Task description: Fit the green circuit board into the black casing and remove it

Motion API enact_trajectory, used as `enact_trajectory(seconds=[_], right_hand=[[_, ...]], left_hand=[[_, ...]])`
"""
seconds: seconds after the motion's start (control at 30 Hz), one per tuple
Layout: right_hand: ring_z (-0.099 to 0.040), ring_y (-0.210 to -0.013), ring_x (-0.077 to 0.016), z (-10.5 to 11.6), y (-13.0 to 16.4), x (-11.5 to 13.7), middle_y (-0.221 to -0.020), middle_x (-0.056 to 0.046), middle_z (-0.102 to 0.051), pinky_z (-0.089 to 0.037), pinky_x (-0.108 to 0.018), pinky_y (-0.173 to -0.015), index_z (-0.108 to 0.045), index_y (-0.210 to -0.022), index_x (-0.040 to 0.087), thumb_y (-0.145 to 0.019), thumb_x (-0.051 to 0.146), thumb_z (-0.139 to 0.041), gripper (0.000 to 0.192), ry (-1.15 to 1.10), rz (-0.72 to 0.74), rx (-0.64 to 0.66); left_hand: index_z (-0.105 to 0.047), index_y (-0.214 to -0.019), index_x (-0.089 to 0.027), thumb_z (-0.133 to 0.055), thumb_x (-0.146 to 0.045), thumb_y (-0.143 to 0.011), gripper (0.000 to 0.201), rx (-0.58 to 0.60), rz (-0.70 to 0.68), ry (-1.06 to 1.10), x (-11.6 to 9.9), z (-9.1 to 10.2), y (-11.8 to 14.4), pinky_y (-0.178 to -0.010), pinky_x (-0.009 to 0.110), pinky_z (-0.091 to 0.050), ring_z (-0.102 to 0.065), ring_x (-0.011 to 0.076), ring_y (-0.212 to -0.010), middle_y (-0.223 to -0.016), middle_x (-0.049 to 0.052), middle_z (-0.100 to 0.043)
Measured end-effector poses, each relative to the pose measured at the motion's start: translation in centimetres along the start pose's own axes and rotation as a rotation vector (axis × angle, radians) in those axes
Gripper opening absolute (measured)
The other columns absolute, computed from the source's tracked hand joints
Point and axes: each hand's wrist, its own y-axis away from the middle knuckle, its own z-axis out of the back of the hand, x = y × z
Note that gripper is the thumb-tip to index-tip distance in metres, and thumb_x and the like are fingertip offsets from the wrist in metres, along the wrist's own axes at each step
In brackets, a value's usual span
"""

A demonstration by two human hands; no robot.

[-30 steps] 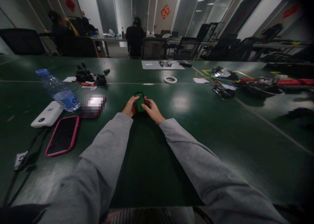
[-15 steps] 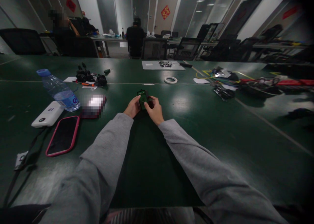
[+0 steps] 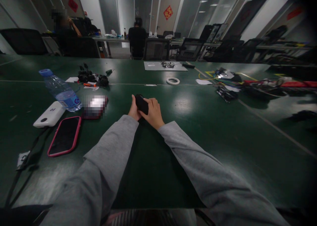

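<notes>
Both my hands meet over the middle of the green table (image 3: 198,127). Between them is a small device (image 3: 142,103) that shows a dark, rounded black side towards me. My left hand (image 3: 134,111) grips it from the left with the thumb up along its edge. From the right, my right hand (image 3: 153,113) wraps over it, fingers curled on top. Grey sleeves cover both forearms.
At the left lie a water bottle (image 3: 60,91), a white power bank (image 3: 49,114), a phone in a pink case (image 3: 64,135) and a cable. Black parts and a screwdriver (image 3: 91,79) sit further back, a tape roll (image 3: 172,81) and wiring (image 3: 228,84) to the right. People sit at far desks.
The device showed a green circuit-board face before; it has been turned over in my hands and its dark side now faces me. My right hand has closed further over it.
</notes>
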Motion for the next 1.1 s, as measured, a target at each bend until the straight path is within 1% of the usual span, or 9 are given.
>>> enact_trajectory(seconds=[0.1, 0.27, 0.4, 0.5, 0.6, 0.67, 0.73, 0.9, 1.1], right_hand=[[-0.043, -0.118, -0.0277, 0.3, 0.2, 0.4, -0.128, -0.013, -0.043, -0.041, -0.045, -0.097, -0.04, -0.137, 0.018, -0.091, 0.05, -0.054, 0.058, -0.05, 0.081, 0.038], [-0.038, -0.124, -0.0277, 0.7, 0.3, 0.9, -0.133, -0.013, -0.04, -0.036, -0.046, -0.104, -0.038, -0.137, 0.021, -0.091, 0.056, -0.051, 0.059, -0.078, 0.077, 0.035], [-0.037, -0.125, -0.0277, 0.9, 0.3, 1.1, -0.133, -0.012, -0.04, -0.034, -0.046, -0.104, -0.04, -0.133, 0.022, -0.09, 0.056, -0.053, 0.057, -0.049, 0.089, 0.027], [-0.036, -0.126, -0.0287, 0.8, 0.4, 1.0, -0.135, -0.013, -0.036, -0.034, -0.046, -0.104, -0.038, -0.135, 0.022, -0.086, 0.053, -0.058, 0.061, -0.024, 0.081, 0.029], [-0.034, -0.128, -0.0292, 0.6, 0.4, 0.9, -0.136, -0.013, -0.034, -0.034, -0.046, -0.104, -0.034, -0.137, 0.021, -0.082, 0.047, -0.06, 0.066, -0.006, 0.089, 0.026], [-0.034, -0.128, -0.029, 0.5, 0.5, 0.9, -0.137, -0.013, -0.033, -0.034, -0.046, -0.104, -0.032, -0.138, 0.021, -0.082, 0.044, -0.06, 0.067, 0.001, 0.091, 0.024], [-0.034, -0.128, -0.0288, 0.5, 0.5, 0.9, -0.137, -0.013, -0.033, -0.035, -0.046, -0.104, -0.031, -0.138, 0.021, -0.081, 0.043, -0.059, 0.066, 0.003, 0.089, 0.016], [-0.035, -0.127, -0.0285, 0.5, 0.5, 0.9, -0.134, -0.014, -0.035, -0.037, -0.046, -0.103, -0.034, -0.132, 0.019, -0.08, 0.043, -0.059, 0.062, -0.003, 0.097, -0.026], [-0.036, -0.126, -0.0284, 0.6, 0.4, 0.9, -0.132, -0.013, -0.036, -0.038, -0.046, -0.101, -0.034, -0.132, 0.02, -0.08, 0.043, -0.059, 0.062, -0.013, 0.083, -0.005]], left_hand=[[-0.064, -0.102, -0.017, -0.037, -0.081, -0.08, 0.073, -0.03, -0.006, 0.01, -0.4, 0.9, -0.2, -0.088, 0.043, -0.052, -0.064, 0.0295, -0.104, -0.096, 0.013, -0.069], [-0.065, -0.1, -0.018, -0.04, -0.081, -0.078, 0.071, -0.031, -0.014, 0.03, -0.9, 1.0, -0.1, -0.085, 0.042, -0.054, -0.066, 0.0277, -0.099, -0.087, 0.01, -0.069], [-0.065, -0.101, -0.018, -0.043, -0.082, -0.076, 0.071, -0.024, -0.007, 0.007, -1.1, 0.6, 0.0, -0.086, 0.041, -0.054, -0.065, 0.0276, -0.101, -0.088, 0.01, -0.069], [-0.065, -0.098, -0.019, -0.043, -0.082, -0.076, 0.07, 0.006, 0.02, -0.004, -1.2, 0.5, 0.1, -0.086, 0.041, -0.054, -0.065, 0.0276, -0.1, -0.088, 0.01, -0.07], [-0.066, -0.093, -0.017, -0.045, -0.08, -0.077, 0.068, 0.081, 0.08, -0.014, -1.1, 0.5, 0.2, -0.086, 0.041, -0.053, -0.065, 0.0273, -0.099, -0.09, 0.011, -0.069], [-0.066, -0.093, -0.016, -0.045, -0.08, -0.077, 0.068, 0.135, 0.115, -0.01, -1.0, 0.5, 0.3, -0.086, 0.041, -0.053, -0.065, 0.0268, -0.098, -0.091, 0.011, -0.069], [-0.066, -0.095, -0.015, -0.044, -0.08, -0.077, 0.07, 0.161, 0.142, 0.007, -0.9, 0.5, 0.3, -0.086, 0.041, -0.053, -0.065, 0.0265, -0.098, -0.091, 0.011, -0.069], [-0.066, -0.097, -0.013, -0.042, -0.08, -0.079, 0.072, 0.159, 0.161, 0.051, -1.1, 0.5, 0.3, -0.088, 0.043, -0.051, -0.066, 0.0276, -0.096, -0.089, 0.014, -0.069], [-0.066, -0.098, -0.014, -0.044, -0.08, -0.078, 0.072, 0.157, 0.134, 0.004, -1.1, 0.5, 0.4, -0.092, 0.043, -0.05, -0.065, 0.0279, -0.098, -0.092, 0.014, -0.07]])
